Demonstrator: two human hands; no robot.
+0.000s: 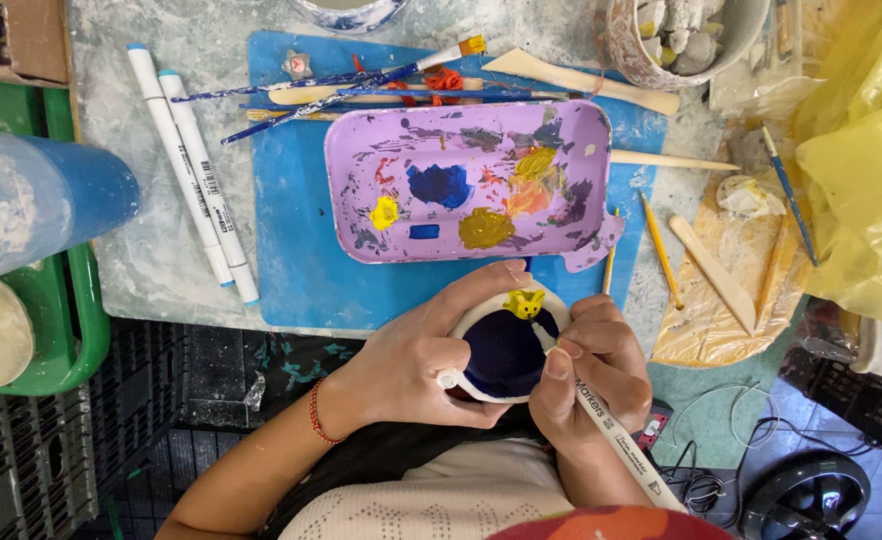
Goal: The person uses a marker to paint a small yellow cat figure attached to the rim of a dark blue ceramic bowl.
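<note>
Marker point(616, 440) in our right hand point(591, 375) slants, tip up-left into the cup point(506, 350) our left hand point(426, 355) grips.

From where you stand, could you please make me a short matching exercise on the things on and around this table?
Things:
1. purple plastic paint tray
2. small dark-blue ceramic cup
3. two white marker pens
4. white marker pen

Places:
A. in the right hand
B. on the blue mat
C. left of the mat
D. in the left hand

Pairs: 1-B, 2-D, 3-C, 4-A
</note>
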